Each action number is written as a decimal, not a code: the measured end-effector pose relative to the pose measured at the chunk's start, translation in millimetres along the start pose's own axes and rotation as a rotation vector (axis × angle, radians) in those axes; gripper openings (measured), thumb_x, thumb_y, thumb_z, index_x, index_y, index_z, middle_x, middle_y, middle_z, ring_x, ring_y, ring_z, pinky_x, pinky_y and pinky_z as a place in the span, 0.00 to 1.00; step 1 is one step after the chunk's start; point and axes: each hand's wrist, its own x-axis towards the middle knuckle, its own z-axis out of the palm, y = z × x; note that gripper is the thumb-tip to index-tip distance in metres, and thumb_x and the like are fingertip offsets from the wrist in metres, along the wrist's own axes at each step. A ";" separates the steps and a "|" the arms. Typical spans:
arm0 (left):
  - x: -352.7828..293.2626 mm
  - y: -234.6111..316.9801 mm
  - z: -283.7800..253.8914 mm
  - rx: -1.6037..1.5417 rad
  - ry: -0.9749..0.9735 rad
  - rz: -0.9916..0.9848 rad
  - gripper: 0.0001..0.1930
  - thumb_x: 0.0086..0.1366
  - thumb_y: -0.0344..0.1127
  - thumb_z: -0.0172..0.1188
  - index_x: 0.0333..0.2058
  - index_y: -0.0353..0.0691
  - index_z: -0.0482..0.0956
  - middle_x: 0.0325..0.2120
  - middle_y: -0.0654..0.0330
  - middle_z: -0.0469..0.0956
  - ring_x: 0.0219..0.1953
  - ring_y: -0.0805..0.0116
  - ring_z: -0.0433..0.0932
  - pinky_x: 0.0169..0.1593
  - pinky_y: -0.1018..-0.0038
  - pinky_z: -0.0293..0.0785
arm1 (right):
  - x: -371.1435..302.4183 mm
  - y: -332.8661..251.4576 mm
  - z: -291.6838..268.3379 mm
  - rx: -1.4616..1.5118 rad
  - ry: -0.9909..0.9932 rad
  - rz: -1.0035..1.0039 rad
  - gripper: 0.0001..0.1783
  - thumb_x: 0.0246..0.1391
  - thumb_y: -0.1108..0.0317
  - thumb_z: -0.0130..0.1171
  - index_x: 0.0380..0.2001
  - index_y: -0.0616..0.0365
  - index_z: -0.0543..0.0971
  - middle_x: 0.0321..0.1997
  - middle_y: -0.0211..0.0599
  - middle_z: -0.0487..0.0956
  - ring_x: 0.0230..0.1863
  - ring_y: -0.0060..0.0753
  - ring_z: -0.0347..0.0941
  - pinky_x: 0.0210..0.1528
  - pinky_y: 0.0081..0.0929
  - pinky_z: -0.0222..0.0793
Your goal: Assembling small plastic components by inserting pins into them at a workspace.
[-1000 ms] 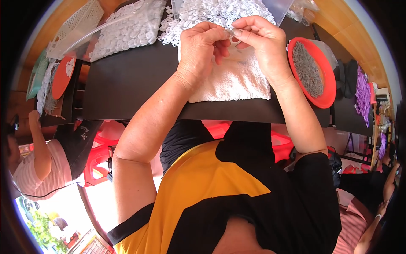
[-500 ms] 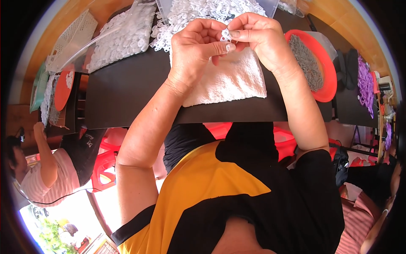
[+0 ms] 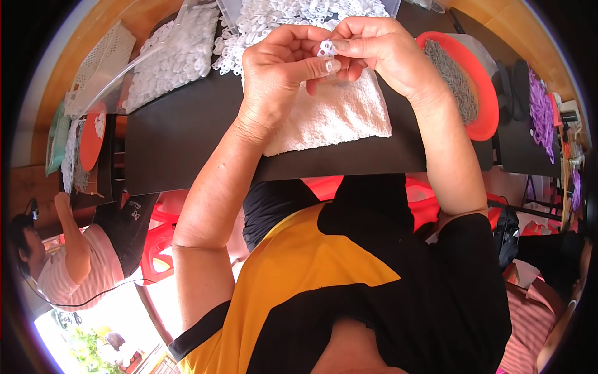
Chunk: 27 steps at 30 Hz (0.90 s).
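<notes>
Above a white cloth (image 3: 336,118) on the dark desk (image 3: 180,137), the right hand's (image 3: 389,59) grip pinches a small white piece (image 3: 326,48) between thumb and finger. The left hand (image 3: 273,76) curls close beside it, though I cannot tell whether its grip closes on anything; a red tray (image 3: 484,124) of grey pieces (image 3: 450,75) lies to the right.

head — worn left fisheye | faces down (straight edges bend) | near — tabletop (image 3: 180,137) seen from above

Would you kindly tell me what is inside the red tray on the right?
The red tray holds a heap of thin grey pieces. Its floor beneath them is covered; the right hand hides part of its left side.
</notes>
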 end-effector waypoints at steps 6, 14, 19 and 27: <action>-4.7 2.1 2.3 0.054 0.006 0.047 0.14 0.55 0.20 0.67 0.40 0.30 0.78 0.29 0.58 0.80 0.29 0.76 0.80 0.22 0.85 0.71 | -3.8 -7.5 6.4 0.006 0.009 0.036 0.13 0.60 0.61 0.55 0.34 0.61 0.78 0.25 0.28 0.76 0.26 0.19 0.73 0.30 0.15 0.68; -10.2 3.4 3.2 0.126 0.009 0.069 0.14 0.56 0.24 0.68 0.41 0.29 0.77 0.30 0.57 0.81 0.27 0.77 0.76 0.24 0.83 0.70 | -7.7 -10.1 10.0 0.069 0.003 0.031 0.13 0.58 0.62 0.57 0.28 0.61 0.79 0.21 0.29 0.76 0.21 0.22 0.75 0.23 0.16 0.67; -15.6 5.2 5.5 0.133 0.012 0.084 0.15 0.55 0.26 0.69 0.40 0.30 0.77 0.28 0.59 0.80 0.25 0.79 0.75 0.24 0.83 0.69 | -10.4 -12.5 11.6 0.094 -0.021 0.037 0.13 0.58 0.61 0.57 0.28 0.62 0.79 0.20 0.30 0.76 0.19 0.23 0.74 0.20 0.15 0.65; -23.2 10.8 7.9 -0.045 -0.064 0.192 0.15 0.55 0.28 0.70 0.40 0.32 0.76 0.29 0.61 0.79 0.27 0.80 0.73 0.28 0.84 0.70 | -13.6 -15.0 20.0 0.167 -0.031 0.034 0.13 0.58 0.61 0.55 0.30 0.62 0.79 0.21 0.29 0.77 0.20 0.21 0.74 0.21 0.13 0.65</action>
